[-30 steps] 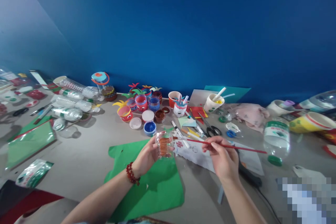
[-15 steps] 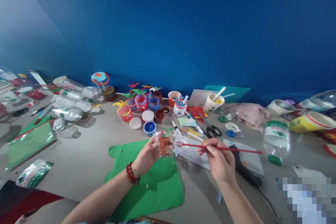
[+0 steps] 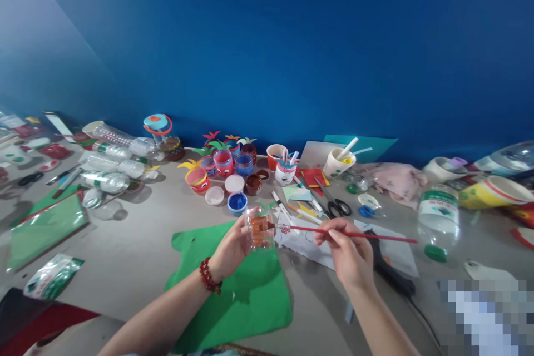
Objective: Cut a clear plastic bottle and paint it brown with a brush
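My left hand [image 3: 232, 245] is closed round the side of a cut clear plastic bottle piece [image 3: 260, 238], partly coated in brown-orange paint. Between the fingers of my right hand [image 3: 349, 250] is a long red-handled paintbrush [image 3: 306, 229]. Its bristle end meets the painted area of the plastic. Both hands are held above a green sheet [image 3: 250, 295] and a cut white paper [image 3: 308, 247]. Behind them stand an open pot of blue paint [image 3: 237, 202] and a pot of brown paint [image 3: 253, 182].
Decorated cups [image 3: 223, 163] with paper leaves line the wall. Several plastic bottles [image 3: 110, 181] lie at left. Scissors [image 3: 339, 207], a black glue gun [image 3: 390, 270] with a cord, and a clear bottle [image 3: 439, 222] are on the right.
Very little differs. The brush stays against the painted plastic, and both hands keep nearly the same place. The whole view has shifted very slightly.
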Tool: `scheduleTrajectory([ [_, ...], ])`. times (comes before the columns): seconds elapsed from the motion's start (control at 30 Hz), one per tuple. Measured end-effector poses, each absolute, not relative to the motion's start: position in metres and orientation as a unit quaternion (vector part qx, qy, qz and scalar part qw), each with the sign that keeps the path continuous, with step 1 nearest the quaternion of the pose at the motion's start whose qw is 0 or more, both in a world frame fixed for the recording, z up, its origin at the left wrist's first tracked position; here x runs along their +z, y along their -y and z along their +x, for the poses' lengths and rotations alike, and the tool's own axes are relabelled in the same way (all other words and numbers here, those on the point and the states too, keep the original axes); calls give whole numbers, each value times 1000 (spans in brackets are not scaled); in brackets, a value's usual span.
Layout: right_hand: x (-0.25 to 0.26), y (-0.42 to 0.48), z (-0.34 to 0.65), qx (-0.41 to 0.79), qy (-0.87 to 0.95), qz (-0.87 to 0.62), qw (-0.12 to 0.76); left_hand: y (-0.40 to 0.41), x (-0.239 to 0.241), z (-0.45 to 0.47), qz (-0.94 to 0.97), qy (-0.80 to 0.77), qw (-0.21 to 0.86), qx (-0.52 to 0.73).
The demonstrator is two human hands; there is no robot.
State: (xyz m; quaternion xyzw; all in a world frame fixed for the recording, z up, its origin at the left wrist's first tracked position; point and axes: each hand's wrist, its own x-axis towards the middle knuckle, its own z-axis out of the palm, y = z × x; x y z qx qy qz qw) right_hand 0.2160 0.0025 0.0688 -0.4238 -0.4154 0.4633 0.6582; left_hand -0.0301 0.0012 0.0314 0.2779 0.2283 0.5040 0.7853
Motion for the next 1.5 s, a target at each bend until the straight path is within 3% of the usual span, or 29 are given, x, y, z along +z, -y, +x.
scheduleTrajectory([
  [0.7,73,1,219,450,434,-414,661,-3,28,-31,275,-239,778,512],
  [0.9,63,5,217,471,454,-423,627,-3,29,-29,259,-251,779,513],
  [1.17,73,1,220,451,443,-405,661,-3,29,-31,266,-241,776,518],
  [1.5,61,6,219,469,458,-425,624,-3,28,-29,261,-252,775,518],
])
